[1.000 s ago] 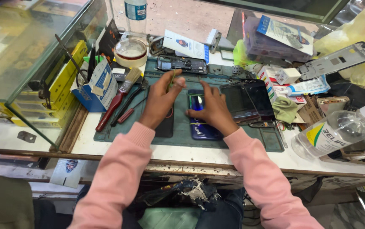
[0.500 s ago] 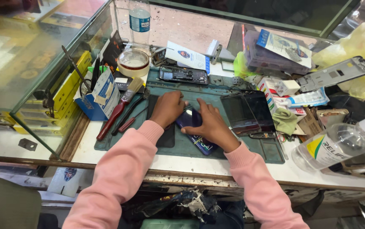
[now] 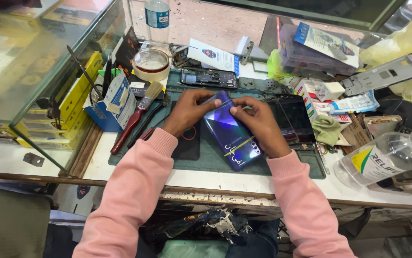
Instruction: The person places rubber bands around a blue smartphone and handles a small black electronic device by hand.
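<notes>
Near the middle of the frame I hold a blue-violet phone back cover [image 3: 228,130] over the green work mat [image 3: 273,165], glossy side up and tilted, its lower end reaching toward the lower right. My left hand [image 3: 189,111] takes its upper left corner, thumb on top and fingers curled beneath, so that grip is pinching the cover. My right hand [image 3: 257,122] closes on the upper right edge, thumb pressed on the glossy face, fingers wrapped behind; that grip pinches the cover too. A yellowish strip crosses the cover near its lower end.

Just right of my right hand a dark phone screen [image 3: 296,117] lies flat on the mat. Above my hands, an opened phone body [image 3: 209,77] shows its insides. At the left, a red-handled brush [image 3: 134,117] lies slanted beside a blue-and-white box [image 3: 115,100]. A clear plastic bottle [image 3: 385,155] lies on its side at the right edge of the table [image 3: 215,179].
</notes>
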